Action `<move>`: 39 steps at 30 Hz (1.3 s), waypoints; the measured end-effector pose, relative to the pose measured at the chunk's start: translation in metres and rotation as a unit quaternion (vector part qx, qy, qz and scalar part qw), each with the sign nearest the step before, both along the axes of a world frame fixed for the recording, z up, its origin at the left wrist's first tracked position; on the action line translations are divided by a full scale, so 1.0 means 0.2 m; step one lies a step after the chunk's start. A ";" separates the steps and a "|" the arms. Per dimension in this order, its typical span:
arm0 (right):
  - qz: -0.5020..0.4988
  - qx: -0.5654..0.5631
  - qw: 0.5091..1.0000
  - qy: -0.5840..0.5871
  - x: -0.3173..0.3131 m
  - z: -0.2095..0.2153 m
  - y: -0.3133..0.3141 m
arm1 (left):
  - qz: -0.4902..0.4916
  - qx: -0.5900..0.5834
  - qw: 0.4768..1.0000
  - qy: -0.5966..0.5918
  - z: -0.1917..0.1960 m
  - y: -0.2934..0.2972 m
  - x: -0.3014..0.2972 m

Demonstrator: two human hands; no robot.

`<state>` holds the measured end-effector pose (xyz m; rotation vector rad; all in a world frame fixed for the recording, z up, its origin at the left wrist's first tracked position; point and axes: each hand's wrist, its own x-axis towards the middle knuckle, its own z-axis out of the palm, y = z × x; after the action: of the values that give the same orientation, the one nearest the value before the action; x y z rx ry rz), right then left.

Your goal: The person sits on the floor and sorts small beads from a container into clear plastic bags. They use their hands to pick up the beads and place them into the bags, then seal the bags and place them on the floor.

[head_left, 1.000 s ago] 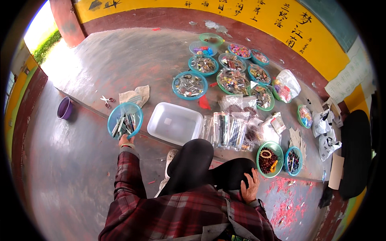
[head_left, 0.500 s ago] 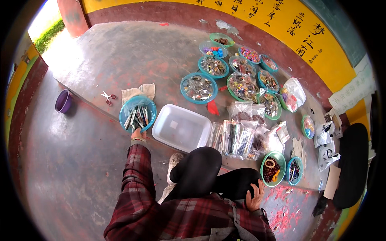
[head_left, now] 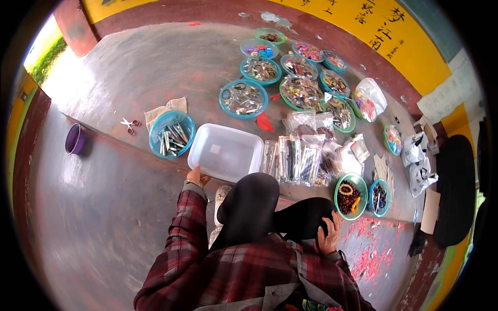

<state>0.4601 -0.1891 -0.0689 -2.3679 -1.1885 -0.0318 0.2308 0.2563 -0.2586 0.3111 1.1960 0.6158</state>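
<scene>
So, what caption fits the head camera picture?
Left hand beside a white tub, right hand on a leg, blue bowl nearby.

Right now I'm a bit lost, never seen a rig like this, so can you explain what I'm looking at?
No machine is at work: a person uses bare hands, filmed by a wide fisheye camera worn on the head and looking down, so straight edges bend. The left hand is at the near left corner of a white tray; I can't tell whether it grips it. The right hand rests on the right knee. On the grey surface lie scissors, a blue basin of pen-like sticks, clear packets and bowls of small items.
</scene>
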 end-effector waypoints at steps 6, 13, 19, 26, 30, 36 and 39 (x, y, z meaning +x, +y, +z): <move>-0.004 0.028 1.000 0.000 0.02 0.00 -0.02 | 0.003 0.031 1.000 0.001 -0.07 0.00 0.14; -0.018 0.044 0.999 0.003 0.01 -0.01 -0.07 | -0.168 0.256 0.852 0.424 0.05 0.02 0.27; -0.020 0.051 0.998 0.004 0.02 0.01 -0.08 | -0.255 0.380 0.861 0.220 0.19 -0.13 0.64; 0.019 0.063 0.998 0.022 0.05 0.02 -0.09 | -0.486 0.357 0.781 0.164 0.52 -0.55 1.24; 0.029 0.073 0.997 0.026 0.08 -0.02 -0.12 | -0.489 0.317 0.736 0.344 0.53 -0.67 1.40; 0.031 0.074 0.996 0.035 0.11 -0.06 -0.17 | -0.450 0.234 0.705 0.497 0.57 -0.79 1.52; 0.034 0.074 0.996 0.038 0.14 -0.05 -0.17 | -0.447 0.208 0.734 0.466 0.41 -0.70 1.55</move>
<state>0.4886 -0.2228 -0.0783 -2.1795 -1.1874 -0.0079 0.5409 0.1153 -0.1774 1.6269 1.6169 -0.2229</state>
